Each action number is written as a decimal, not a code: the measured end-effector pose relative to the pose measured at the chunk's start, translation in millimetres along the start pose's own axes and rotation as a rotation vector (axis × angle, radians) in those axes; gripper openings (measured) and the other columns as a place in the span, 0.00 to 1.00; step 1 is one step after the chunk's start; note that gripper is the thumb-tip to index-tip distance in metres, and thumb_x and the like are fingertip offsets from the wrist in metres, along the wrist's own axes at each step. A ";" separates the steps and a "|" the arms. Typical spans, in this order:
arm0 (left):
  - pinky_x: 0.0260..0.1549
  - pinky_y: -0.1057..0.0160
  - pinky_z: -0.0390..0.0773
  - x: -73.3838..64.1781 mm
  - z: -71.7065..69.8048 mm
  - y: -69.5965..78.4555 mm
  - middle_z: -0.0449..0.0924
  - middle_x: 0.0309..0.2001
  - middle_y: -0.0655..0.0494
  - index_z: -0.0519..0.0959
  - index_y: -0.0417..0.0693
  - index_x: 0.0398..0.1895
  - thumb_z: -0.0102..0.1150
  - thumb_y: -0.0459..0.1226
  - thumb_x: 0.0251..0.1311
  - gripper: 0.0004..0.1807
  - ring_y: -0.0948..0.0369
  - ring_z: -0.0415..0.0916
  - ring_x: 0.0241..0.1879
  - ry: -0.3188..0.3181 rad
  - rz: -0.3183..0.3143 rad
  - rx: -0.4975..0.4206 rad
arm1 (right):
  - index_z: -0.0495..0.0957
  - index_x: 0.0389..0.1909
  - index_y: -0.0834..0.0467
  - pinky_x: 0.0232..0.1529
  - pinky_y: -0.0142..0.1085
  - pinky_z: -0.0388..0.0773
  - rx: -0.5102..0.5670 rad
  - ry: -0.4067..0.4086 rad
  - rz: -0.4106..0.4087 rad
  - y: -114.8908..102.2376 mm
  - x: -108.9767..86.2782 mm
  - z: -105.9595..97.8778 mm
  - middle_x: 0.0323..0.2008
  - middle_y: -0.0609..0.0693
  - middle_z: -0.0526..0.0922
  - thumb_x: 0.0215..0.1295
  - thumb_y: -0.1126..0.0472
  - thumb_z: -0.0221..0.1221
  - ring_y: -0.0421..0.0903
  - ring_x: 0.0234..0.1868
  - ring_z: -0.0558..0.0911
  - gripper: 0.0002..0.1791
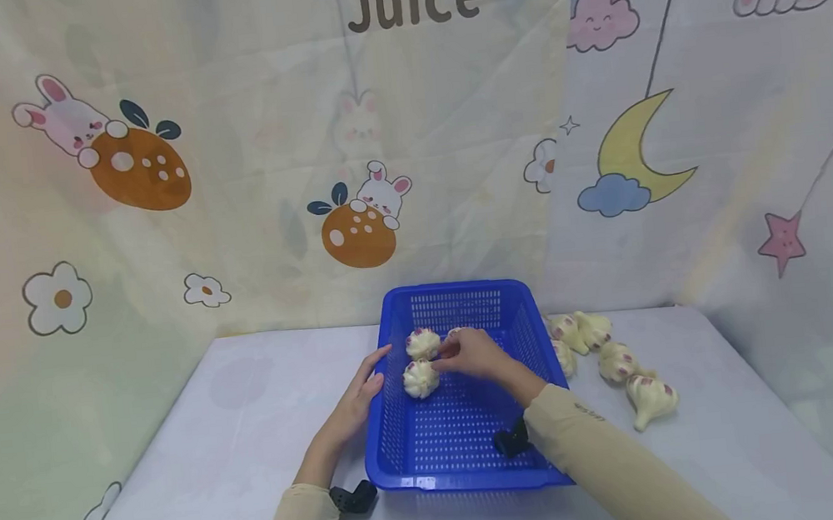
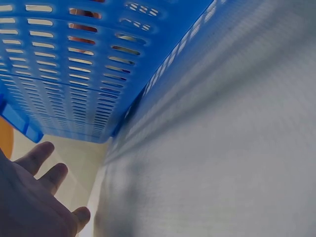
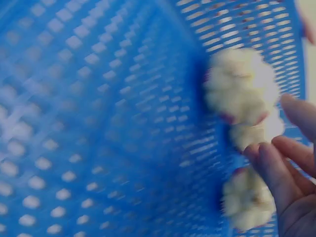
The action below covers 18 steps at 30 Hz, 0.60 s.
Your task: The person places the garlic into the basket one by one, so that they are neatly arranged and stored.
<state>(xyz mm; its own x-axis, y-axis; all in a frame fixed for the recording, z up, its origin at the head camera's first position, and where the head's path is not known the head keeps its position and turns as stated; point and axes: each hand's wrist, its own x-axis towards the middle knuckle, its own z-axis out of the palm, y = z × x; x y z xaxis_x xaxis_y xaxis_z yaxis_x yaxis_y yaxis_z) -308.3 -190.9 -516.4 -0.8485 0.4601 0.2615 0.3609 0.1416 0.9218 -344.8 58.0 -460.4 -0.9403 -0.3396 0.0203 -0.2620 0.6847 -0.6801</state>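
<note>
A blue perforated plastic basket point(image 1: 475, 479) stands on the table, with three garlic bulbs inside. Two bulbs, a nearer one point(image 1: 420, 379) and a farther one point(image 1: 422, 343), lie along its left wall. The third bulb point(image 3: 248, 200) is mostly hidden behind my right hand in the head view. My right hand point(image 1: 474, 353) reaches into the basket, fingertips beside the bulbs; nothing shows between its fingers. My left hand point(image 1: 358, 399) rests against the basket's left side near the rim, its fingers point(image 2: 52, 177) extended along the outside.
Several more garlic bulbs lie right of the basket, among them one point(image 1: 652, 399) nearest the front and one point(image 1: 616, 362) behind it. A printed cloth point(image 1: 263, 157) hangs behind the white table point(image 1: 268, 442). Dark wrist cameras are worn on both wrists.
</note>
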 end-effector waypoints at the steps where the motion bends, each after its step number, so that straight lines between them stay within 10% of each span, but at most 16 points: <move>1: 0.60 0.41 0.62 0.6 0.1 -0.8 0.46 0.72 0.35 0.49 0.51 0.74 0.30 0.39 0.72 0.27 0.36 0.56 0.67 -0.001 0.008 -0.004 | 0.83 0.44 0.61 0.42 0.40 0.80 0.013 0.006 0.006 -0.7 -0.3 -2.4 0.38 0.50 0.86 0.55 0.51 0.67 0.47 0.41 0.83 0.20; 18: 0.62 0.43 0.60 1.3 0.4 -3.3 0.47 0.72 0.34 0.49 0.50 0.74 0.29 0.38 0.72 0.27 0.36 0.54 0.68 0.009 0.007 0.011 | 0.74 0.58 0.56 0.54 0.49 0.76 0.196 0.188 -0.107 -6.6 -68.5 -92.8 0.55 0.55 0.80 0.62 0.45 0.59 0.54 0.56 0.79 0.27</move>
<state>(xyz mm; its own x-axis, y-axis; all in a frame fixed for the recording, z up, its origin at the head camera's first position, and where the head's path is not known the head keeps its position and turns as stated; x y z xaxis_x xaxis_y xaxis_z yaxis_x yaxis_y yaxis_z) -310.4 -190.5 -519.2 -0.8492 0.4535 0.2707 0.3714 0.1482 0.9166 -298.8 136.6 -389.3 -0.9382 -0.2655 0.2222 -0.3320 0.5079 -0.7948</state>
